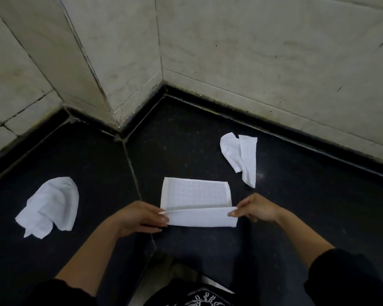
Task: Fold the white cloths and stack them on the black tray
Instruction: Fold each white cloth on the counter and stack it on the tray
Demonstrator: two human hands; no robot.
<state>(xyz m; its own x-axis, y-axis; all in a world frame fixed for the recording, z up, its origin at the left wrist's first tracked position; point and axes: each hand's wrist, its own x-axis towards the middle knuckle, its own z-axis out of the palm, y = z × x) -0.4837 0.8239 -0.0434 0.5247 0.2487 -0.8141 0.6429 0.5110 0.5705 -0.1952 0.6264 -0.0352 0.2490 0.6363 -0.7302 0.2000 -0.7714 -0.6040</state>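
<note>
A white checked cloth [194, 194] lies flat on the black counter [296, 195] in the middle of the view, its near edge lifted and turned over toward the far side. My left hand [139, 217] pinches the left corner of that turned-up flap. At the flap's right corner my right hand [255, 209] pinches it too. A crumpled white cloth [51, 206] lies at the left. Another loose white cloth [241, 155] lies at the back right. No black tray is in view.
Pale tiled walls [252, 51] close the counter at the back, with a jutting corner [117, 127] at the back left. A grout seam [133, 171] runs down the counter left of the cloth. My dark sleeves fill the bottom corners.
</note>
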